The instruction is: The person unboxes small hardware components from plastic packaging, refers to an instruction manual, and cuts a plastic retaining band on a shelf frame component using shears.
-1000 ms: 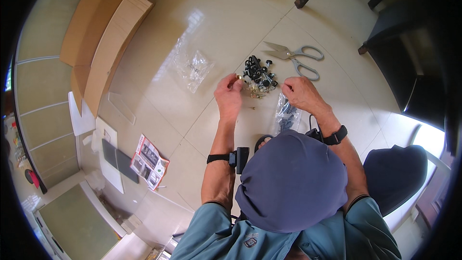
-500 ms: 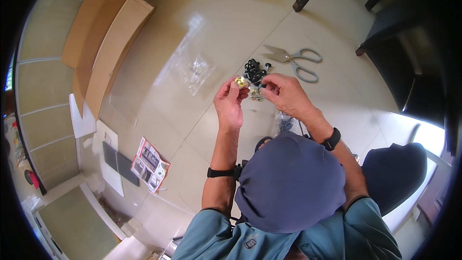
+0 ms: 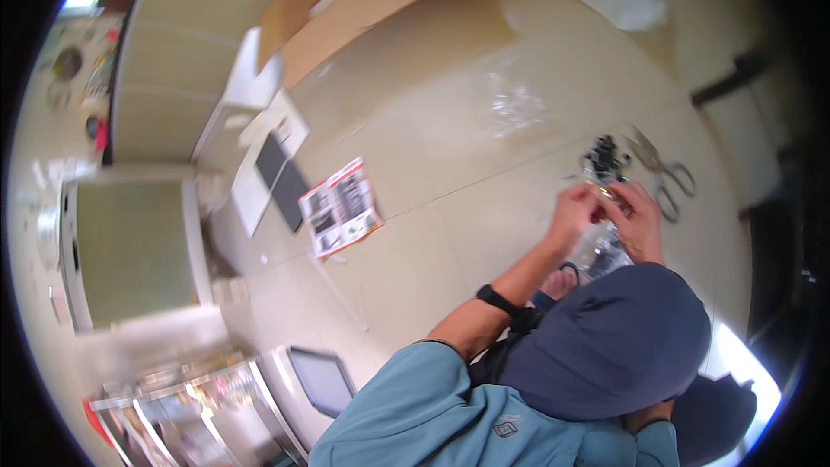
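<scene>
Head view: small gold-coloured parts (image 3: 607,194) are pinched by the left hand (image 3: 577,213), with the right hand (image 3: 638,214) held close against it, its own grip too blurred to tell. Black hardware (image 3: 603,156) is piled near them on the floor (image 3: 484,251), beside scissors (image 3: 658,168).

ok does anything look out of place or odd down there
The scissors lie open on the floor beside a loose heap of parts, near the right hand; that looks odd because a sharp tool left open could nick someone. Nothing looks clearly damaged, though the picture is blurred.
</scene>
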`<state>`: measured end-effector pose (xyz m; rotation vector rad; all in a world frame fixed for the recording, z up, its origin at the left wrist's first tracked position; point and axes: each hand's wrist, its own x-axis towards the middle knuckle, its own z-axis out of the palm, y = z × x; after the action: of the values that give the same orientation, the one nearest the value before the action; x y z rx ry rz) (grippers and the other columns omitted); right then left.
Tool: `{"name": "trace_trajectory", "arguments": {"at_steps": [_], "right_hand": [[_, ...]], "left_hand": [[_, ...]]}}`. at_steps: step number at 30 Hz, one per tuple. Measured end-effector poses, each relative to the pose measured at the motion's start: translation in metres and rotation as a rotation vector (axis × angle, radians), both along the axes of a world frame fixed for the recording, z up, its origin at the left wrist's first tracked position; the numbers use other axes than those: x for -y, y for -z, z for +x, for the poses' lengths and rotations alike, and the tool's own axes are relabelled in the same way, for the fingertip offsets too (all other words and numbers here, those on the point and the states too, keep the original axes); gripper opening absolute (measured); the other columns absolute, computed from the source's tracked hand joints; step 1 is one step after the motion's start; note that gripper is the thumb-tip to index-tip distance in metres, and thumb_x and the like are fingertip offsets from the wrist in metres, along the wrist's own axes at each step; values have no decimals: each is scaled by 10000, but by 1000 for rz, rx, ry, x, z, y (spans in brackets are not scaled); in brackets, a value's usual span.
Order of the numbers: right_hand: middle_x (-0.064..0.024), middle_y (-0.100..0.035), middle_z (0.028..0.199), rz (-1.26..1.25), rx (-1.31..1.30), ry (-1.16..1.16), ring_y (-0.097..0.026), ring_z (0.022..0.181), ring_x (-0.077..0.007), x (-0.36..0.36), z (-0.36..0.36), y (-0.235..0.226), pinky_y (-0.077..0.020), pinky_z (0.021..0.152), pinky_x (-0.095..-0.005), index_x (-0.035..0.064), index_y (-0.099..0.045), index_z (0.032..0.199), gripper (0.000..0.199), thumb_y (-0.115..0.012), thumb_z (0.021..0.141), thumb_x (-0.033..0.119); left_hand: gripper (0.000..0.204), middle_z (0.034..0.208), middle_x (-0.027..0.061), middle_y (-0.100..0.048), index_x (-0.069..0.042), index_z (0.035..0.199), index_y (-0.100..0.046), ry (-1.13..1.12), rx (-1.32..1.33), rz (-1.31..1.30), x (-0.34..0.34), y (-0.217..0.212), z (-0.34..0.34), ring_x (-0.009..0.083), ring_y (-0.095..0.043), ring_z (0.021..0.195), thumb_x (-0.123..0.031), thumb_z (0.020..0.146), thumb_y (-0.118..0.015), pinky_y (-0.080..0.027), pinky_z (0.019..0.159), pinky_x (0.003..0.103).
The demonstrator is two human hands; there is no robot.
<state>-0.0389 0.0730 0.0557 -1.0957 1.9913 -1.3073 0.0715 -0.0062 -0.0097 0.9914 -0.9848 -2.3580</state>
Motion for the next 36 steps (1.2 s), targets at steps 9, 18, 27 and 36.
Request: {"name": "trace_trajectory", "arguments": {"at_steps": [9,18,27,36], "right_hand": [[-78,-592,886,41,62,-239,-565,676,-141,22,42,12,-456,588,-263,-7,-643,1079,290,-733,812,65],[-140,-604,853,-46,131,-120,-598,799,-310,5,41,54,-477,706,-414,21,-650,945,108,-584,860,32],[-156,-575,925,192,-140,-229,-587,896,-358,1,14,5,-476,775,-455,44,-651,1018,224,-602,820,137],[-174,-627,918,13,-33,-118,-604,918,-371,-6,18,6,-492,801,-452,3,-665,900,170,-585,838,140]], "left_hand": [[264,684,33,-626,-46,840,-635,-183,123,163,6,9,49,112,-552,533,-252,986,-560,-440,493,250],[202,706,33,-623,-54,791,-652,-62,210,-6,-3,13,50,99,-559,618,-119,923,-515,-439,544,263],[222,1024,139,-656,57,1135,-596,-134,75,84,4,8,28,209,-658,890,-90,969,-599,-575,765,335],[242,1011,139,-655,49,1171,-583,-87,92,135,12,-5,32,208,-653,893,-99,980,-573,-550,824,329]]}}
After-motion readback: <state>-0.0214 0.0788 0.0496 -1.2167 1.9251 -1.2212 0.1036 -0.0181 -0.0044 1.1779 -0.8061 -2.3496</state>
